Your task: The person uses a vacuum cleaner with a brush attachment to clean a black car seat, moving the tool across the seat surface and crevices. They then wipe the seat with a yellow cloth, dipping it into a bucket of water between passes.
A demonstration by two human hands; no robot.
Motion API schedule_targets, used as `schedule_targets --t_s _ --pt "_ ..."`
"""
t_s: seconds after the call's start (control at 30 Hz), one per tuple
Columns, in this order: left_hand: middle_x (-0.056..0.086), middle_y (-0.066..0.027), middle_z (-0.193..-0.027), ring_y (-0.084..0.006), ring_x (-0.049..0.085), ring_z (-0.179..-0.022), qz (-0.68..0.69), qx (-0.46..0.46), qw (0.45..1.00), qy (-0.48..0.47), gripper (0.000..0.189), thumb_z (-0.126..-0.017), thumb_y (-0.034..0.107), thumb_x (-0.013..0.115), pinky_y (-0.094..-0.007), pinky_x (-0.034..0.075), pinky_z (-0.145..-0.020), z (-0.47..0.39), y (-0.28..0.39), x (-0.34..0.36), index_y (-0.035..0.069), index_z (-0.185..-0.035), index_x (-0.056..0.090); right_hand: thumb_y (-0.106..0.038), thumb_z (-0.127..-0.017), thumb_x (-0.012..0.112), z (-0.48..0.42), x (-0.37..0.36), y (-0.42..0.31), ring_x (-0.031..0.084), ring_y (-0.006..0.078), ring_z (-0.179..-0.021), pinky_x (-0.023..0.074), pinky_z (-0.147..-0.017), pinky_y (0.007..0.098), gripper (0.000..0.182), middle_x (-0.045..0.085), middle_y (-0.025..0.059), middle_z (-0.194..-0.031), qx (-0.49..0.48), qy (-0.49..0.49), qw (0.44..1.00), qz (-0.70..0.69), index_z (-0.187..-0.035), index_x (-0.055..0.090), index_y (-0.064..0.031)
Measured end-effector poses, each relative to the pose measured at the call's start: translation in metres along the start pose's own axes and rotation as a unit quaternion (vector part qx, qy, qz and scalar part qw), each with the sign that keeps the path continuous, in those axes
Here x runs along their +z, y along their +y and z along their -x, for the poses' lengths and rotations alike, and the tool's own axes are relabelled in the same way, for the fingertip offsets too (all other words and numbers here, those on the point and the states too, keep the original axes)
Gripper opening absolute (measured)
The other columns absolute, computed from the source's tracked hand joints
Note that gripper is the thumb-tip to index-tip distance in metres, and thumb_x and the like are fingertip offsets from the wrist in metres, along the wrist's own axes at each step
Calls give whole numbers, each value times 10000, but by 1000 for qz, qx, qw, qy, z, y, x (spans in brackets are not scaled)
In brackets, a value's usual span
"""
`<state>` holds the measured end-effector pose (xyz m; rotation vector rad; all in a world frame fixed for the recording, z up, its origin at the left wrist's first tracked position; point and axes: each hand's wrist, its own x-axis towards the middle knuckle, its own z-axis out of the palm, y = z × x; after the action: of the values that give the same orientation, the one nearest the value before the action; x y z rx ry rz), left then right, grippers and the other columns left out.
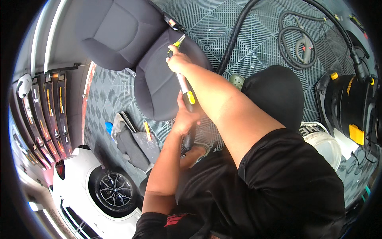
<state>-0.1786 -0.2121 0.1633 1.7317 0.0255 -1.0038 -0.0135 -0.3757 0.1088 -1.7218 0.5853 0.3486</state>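
Observation:
A dark grey fabric car seat [158,80] lies on the floor before me, its cushion towards me and its backrest at the upper left. My right hand [179,61] grips the front of an extractor wand [182,83], near its yellow trigger part. The wand's narrow clear nozzle [182,38] is over the seat fabric; whether it touches is hard to tell. Farther back, my left hand [186,118] is closed round the wand's dark handle, beside a yellow button. A seat-belt buckle [172,23] shows at the seat's side.
A black corrugated hose [235,33] arches from a black wet vacuum [343,104] at right. Near it are a coiled hose with a spray gun [306,49] and a white bucket [328,148]. Floor mats [134,146] lie at left, by a white car [80,188]. Grating tiles cover the floor.

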Motion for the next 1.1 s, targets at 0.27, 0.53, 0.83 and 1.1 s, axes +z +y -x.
schedule_targets --t_s 0.27,0.53,0.83,1.1 --pt "691 -169 -1130 -216 689 -704 -229 -12 972 44 1312 -804 -93 740 -335 580 -603 46 -15 27 169 -1749 -131 -405 -1096 583 64 -21 25 710 399 -1290 546 -1100 515 815 737 212 -1364 -7 36 999 13 -1750 102 -330" --pt "754 -378 -1095 -554 731 -1103 -482 -29 873 65 1318 -781 92 781 -538 559 -1048 98 -17 28 158 -1753 -106 -348 -1022 666 110 -17 53 761 396 -1145 571 -996 485 927 772 223 -1234 11 73 997 34 -1713 64 -207" --pt "745 -393 -1078 -565 722 -1079 -544 -40 837 34 1305 -787 80 776 -575 561 -1028 144 -31 3 164 -1749 -101 -509 -1051 597 156 -5 65 717 397 -1287 557 -1095 495 893 733 192 -1389 18 36 991 130 -1686 99 -129" --pt "753 -370 -1087 -547 728 -1070 -583 -32 811 23 1265 -813 99 783 -580 569 -984 187 -55 -23 187 -1760 -51 -549 -1062 595 195 22 82 696 433 -1309 542 -1107 518 938 718 286 -1379 -5 13 988 155 -1686 109 -45"
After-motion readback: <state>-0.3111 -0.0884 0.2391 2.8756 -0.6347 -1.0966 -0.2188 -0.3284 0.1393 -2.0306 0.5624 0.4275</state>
